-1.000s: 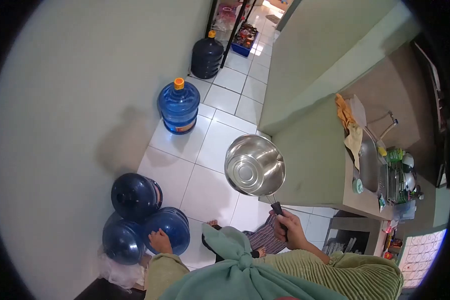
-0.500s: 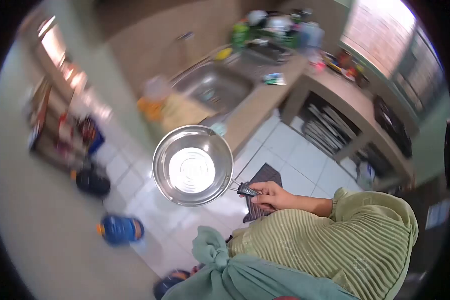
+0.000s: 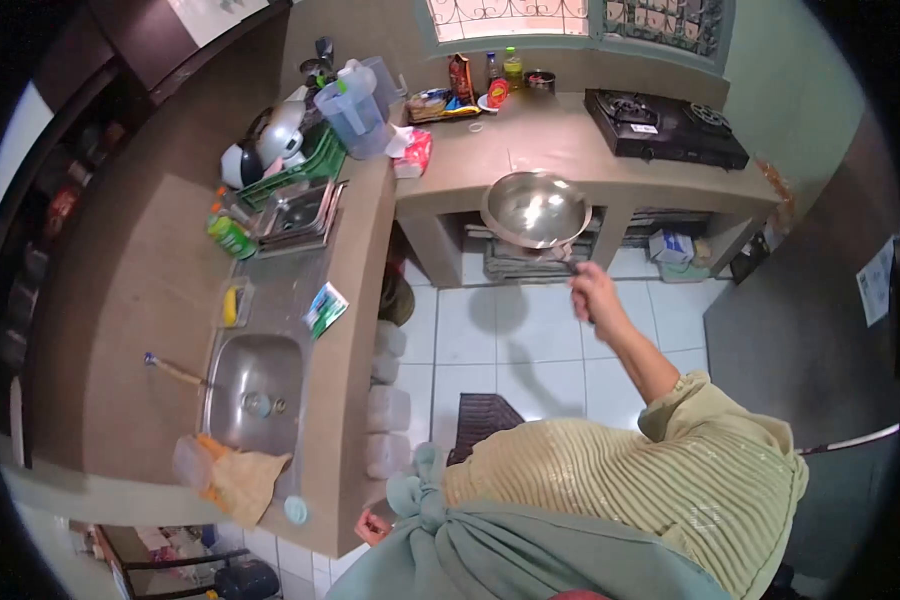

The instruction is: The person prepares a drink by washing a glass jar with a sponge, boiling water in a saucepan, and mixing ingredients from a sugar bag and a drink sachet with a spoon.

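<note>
My right hand (image 3: 597, 303) is closed around the dark handle of a shiny steel frying pan (image 3: 537, 212). The pan is held out over the floor, in front of the far counter, its inside facing up toward me. Low at the left, beside the corner of the sink counter, my left hand (image 3: 373, 527) shows only in part past the green cloth at my waist. Its fingers are loosely bent and apart, with nothing visible in them.
A black two-burner gas stove (image 3: 665, 128) sits on the far counter (image 3: 540, 135). To the left is a steel sink (image 3: 257, 385), with a green dish rack (image 3: 305, 165) beyond it. A dark mat (image 3: 483, 420) lies on the tiles. At right stands a dark fridge (image 3: 820, 300).
My view has swung right, from the sink and doorway to the far counter and stove. The pan has moved away from my body, still in my right hand. My left hand has come into view.
</note>
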The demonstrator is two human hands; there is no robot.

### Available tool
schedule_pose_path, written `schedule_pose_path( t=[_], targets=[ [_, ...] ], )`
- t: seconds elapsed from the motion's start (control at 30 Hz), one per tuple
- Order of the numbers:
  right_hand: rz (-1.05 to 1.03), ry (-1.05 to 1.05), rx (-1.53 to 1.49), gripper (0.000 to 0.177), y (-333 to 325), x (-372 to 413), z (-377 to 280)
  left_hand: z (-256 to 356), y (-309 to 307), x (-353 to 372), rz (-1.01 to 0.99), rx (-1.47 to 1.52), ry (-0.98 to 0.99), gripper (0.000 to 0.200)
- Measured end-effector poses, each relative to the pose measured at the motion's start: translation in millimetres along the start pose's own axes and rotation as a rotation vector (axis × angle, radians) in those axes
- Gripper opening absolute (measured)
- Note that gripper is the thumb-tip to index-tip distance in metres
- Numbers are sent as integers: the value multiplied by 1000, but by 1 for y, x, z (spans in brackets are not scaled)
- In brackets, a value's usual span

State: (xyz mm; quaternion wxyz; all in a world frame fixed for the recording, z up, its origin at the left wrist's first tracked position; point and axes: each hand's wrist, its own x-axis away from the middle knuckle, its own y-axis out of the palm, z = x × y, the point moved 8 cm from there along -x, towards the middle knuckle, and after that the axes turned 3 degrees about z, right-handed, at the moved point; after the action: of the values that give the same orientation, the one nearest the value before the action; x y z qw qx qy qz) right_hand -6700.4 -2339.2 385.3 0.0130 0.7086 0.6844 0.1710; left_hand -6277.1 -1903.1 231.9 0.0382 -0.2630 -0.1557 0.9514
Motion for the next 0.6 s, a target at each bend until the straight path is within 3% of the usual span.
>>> schedule_pose_path(
  t=[0.17, 0.33, 0.4, 0.5, 0.6],
  targets=[
    [123, -280, -16, 13, -81, -190, -82, 13, 133, 5, -408, -31, 113, 16],
    [530, -329, 300, 11, -167, -314, -126, 5, 298, -20, -814, 67, 139, 14],
    [555, -301, 324, 13, -201, -355, -152, 33, 371, -9, -967, 104, 161, 14],
    [618, -307, 159, 12, -243, -399, -170, 50, 437, -30, -988, 114, 167, 14],
    [673, -395, 209, 8, -280, -464, -193, 75, 502, -25, -1024, 108, 152, 13]
  ],
)
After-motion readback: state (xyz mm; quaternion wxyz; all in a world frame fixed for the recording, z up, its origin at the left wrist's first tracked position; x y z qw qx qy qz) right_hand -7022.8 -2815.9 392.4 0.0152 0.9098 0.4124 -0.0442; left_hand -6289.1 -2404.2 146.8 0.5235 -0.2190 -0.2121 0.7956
